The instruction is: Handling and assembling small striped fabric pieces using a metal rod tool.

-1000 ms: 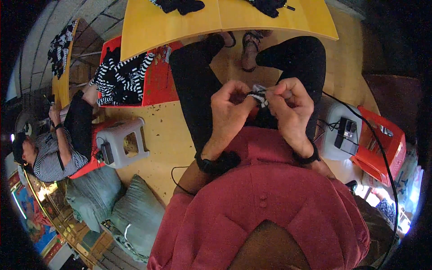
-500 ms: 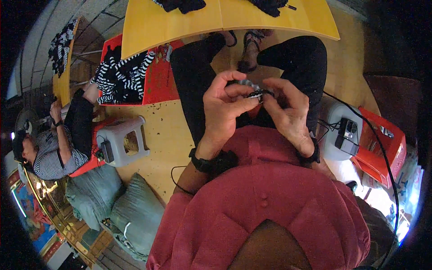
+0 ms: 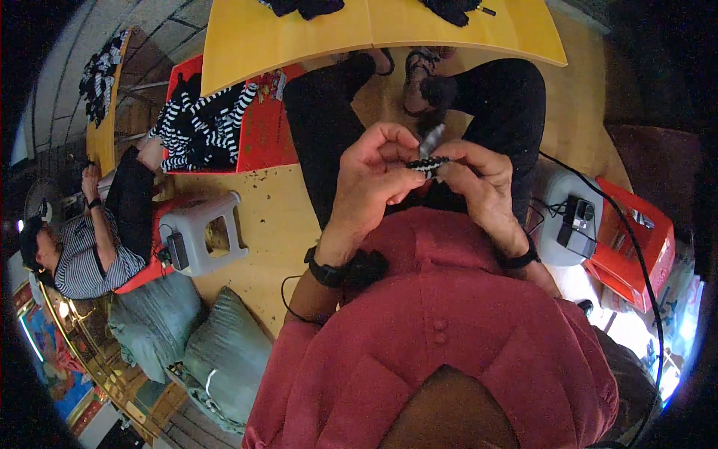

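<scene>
- A small black-and-white striped strip point(image 3: 428, 162) sits between my two hands, held up in front of my chest and above my lap.
- My left hand point(image 3: 374, 173) pinches the strip's left end, thumb and fingers point(image 3: 396, 135) curled over it.
- My right hand point(image 3: 479, 179) grips the right end, fingers closed around it; a pale bit of the strip sticks up just above.
- Both wrists wear dark bands; my red shirt point(image 3: 449, 329) fills the lower view.
- Below the hands are my black trousers point(image 3: 321, 127) and sandalled feet on the wooden floor point(image 3: 277, 217).
- A yellow bench point(image 3: 359, 34) stands beyond my feet, with dark cloth on it.
- To the left lie a red mat point(image 3: 262, 135) with striped fabric point(image 3: 194, 127), a grey stool point(image 3: 202, 236), grey-green cushions point(image 3: 217, 359) and a seated person point(image 3: 90, 239).
- To the right is a red crate point(image 3: 628, 247).
</scene>
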The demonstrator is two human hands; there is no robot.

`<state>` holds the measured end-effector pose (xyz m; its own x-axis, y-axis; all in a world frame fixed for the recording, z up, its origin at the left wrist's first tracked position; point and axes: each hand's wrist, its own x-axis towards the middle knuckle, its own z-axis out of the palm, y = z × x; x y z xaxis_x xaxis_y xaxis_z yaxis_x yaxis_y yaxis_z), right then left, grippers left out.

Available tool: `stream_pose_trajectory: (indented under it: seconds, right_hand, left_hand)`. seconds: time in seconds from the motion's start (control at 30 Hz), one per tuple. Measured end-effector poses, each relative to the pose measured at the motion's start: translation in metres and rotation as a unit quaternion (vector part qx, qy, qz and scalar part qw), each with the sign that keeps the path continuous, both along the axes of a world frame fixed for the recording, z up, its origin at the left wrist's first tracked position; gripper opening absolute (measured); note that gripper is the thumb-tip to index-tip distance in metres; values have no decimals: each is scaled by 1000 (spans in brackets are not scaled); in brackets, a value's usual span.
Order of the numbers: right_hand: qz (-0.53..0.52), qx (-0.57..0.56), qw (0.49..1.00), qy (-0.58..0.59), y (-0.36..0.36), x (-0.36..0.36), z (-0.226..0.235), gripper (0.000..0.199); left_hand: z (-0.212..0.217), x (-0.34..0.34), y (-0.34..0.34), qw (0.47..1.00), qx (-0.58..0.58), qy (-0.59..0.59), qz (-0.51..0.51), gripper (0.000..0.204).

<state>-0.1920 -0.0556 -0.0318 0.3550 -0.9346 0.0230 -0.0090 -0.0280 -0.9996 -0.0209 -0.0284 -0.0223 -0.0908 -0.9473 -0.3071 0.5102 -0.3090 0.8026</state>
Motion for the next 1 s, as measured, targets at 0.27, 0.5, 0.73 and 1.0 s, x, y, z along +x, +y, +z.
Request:
stream_pose_trajectory:
  seconds: [0.27, 0.5, 0.73, 1.0]
  right_hand:
    - [109, 265, 945, -157, 1, -9, -2, 9]
    - [37, -92, 993, 67, 7, 0, 4, 9]
    - [-29, -137, 985, 104, 7, 2, -2, 10]
    - [-18, 127, 988, -80, 5, 0, -6, 10]
  left_hand:
    - [6, -7, 2, 980, -51, -190, 17, 17]
    - [1, -1, -1, 998, 58, -20, 24, 12]
    - [-6, 1, -2, 990, 59, 119, 53, 13]
    - [-7, 6, 4, 982, 53, 178, -46, 21]
